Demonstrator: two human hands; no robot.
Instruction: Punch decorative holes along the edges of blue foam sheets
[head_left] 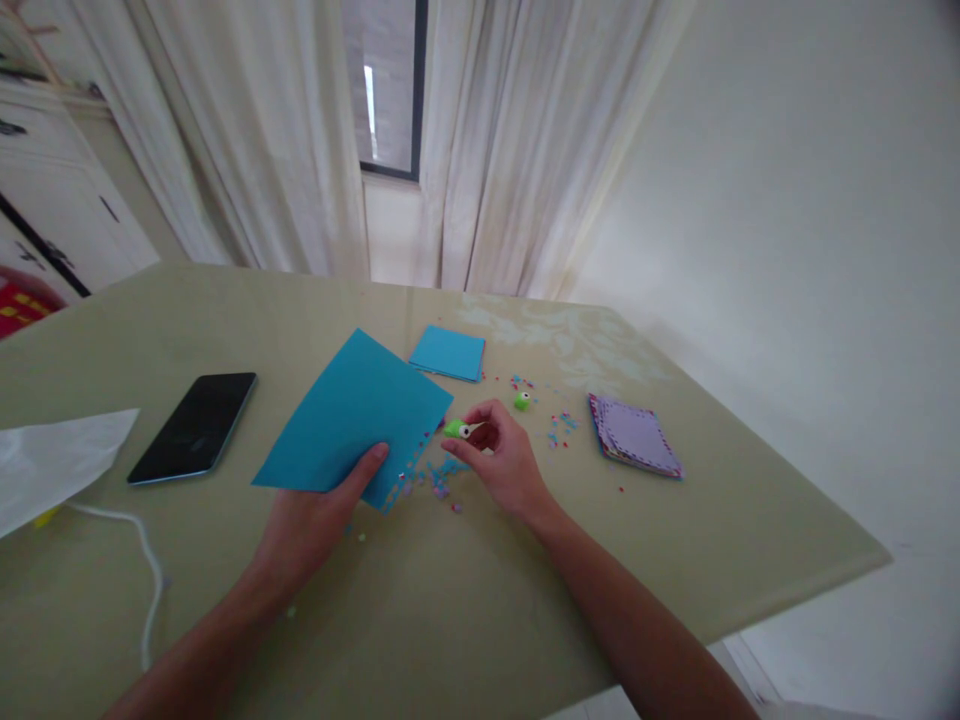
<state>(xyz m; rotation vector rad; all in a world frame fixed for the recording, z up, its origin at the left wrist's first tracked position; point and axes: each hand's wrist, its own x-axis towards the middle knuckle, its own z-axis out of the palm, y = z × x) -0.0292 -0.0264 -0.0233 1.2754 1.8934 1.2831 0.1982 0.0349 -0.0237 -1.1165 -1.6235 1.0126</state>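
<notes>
"What's on the pale green table (pixel 480 610)?"

"Left of the left hand (pixel 319 510), a black-screened tablet (pixel 193 428). Beyond both hands, cream curtains (pixel 247 130) and square blue cards (pixel 448 353); between the hands, paper confetti (pixel 441 478). Right of the right hand (pixel 504 460), purple cards (pixel 637 437)."

"And the hands?"

"The left grips a blue sheet (pixel 345 410), thumb on top. The right pinches a green goggle-eyed figure (pixel 455 429) just beside the sheet's holed edge; contact is unclear."

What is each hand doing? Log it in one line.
left hand: holds blue sheet | right hand: pinches green piece near sheet's holed edge | table: confetti, second green piece, blue stack, purple stack, tablet
</notes>
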